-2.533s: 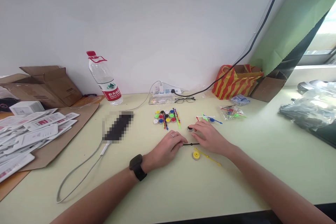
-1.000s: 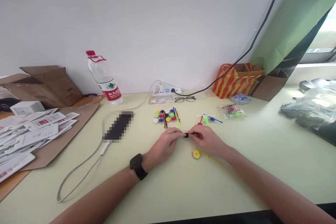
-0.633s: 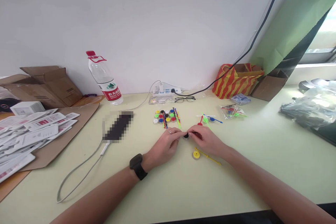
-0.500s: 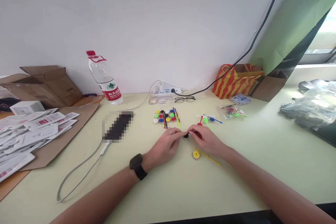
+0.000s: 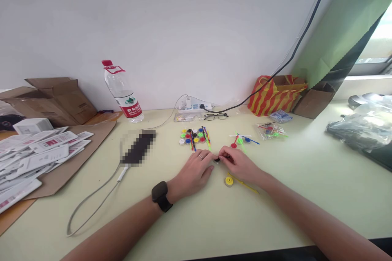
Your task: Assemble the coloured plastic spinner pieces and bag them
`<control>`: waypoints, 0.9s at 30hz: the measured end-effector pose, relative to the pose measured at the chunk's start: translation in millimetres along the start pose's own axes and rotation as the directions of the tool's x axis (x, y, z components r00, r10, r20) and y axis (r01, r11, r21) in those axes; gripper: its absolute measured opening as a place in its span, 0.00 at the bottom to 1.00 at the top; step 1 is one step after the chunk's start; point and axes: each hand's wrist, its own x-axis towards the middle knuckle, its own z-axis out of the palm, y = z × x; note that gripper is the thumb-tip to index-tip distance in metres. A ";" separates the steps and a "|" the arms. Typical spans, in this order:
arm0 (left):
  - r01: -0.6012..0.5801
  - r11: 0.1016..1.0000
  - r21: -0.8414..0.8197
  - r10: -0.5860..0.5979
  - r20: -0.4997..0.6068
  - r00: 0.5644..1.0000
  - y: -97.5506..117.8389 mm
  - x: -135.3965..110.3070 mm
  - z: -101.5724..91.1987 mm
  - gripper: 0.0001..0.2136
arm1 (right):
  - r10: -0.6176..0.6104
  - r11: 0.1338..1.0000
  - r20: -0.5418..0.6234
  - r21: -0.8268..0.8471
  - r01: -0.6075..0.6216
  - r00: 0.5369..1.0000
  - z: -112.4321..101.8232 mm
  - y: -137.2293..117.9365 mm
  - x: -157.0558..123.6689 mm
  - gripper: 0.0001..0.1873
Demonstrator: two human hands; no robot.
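Note:
My left hand (image 5: 196, 170) and my right hand (image 5: 238, 164) meet at mid-table, fingertips pinched together on a small black disc piece (image 5: 217, 159) with a thin black stem mostly hidden under my right fingers. A yellow disc with a yellow pointed stick (image 5: 229, 180) lies just below my right hand. Behind my hands sits a cluster of coloured discs and sticks (image 5: 194, 137). Loose red, green and blue pieces (image 5: 241, 140) lie to the right of it.
A water bottle (image 5: 121, 93), power strip (image 5: 193, 107), glasses (image 5: 215, 116) and a striped bag (image 5: 275, 93) line the wall. A small bag of parts (image 5: 270, 130) is at right. White packets (image 5: 36, 153) and cardboard boxes (image 5: 52, 98) fill the left; a cable (image 5: 92, 204) trails forward.
Both hands lifted the black disc and stick from the table and brought them together; over the last second they have sunk slightly, fingers staying pinched on the piece.

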 end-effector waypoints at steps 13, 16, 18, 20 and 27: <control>0.010 1.000 -0.002 -0.010 -0.009 1.000 2.1 -0.1 0.8 0.10 | 0.011 0.996 -0.021 -0.089 -0.013 1.000 -1.6 3.9 1.8 0.06; 0.024 0.998 -0.056 -0.024 -0.006 1.000 2.3 -1.4 -0.8 0.11 | 0.004 0.990 -0.052 -0.140 -0.011 0.999 -3.8 6.2 1.0 0.06; 0.048 0.992 -0.115 -0.051 -0.020 0.999 1.5 -3.0 -2.0 0.16 | -0.008 0.986 -0.111 -0.169 -0.011 0.994 -7.6 5.9 0.0 0.05; 0.096 0.980 -0.175 -0.110 -0.072 0.991 -0.6 -4.3 -2.1 0.20 | -0.014 0.986 -0.168 -0.167 -0.015 0.986 -12.4 3.7 -1.2 0.09; 0.188 0.932 -0.310 -0.269 -0.242 0.932 -12.3 -2.3 5.1 0.16 | -0.008 1.000 -0.202 0.003 0.009 0.979 -25.4 -9.4 -6.3 0.17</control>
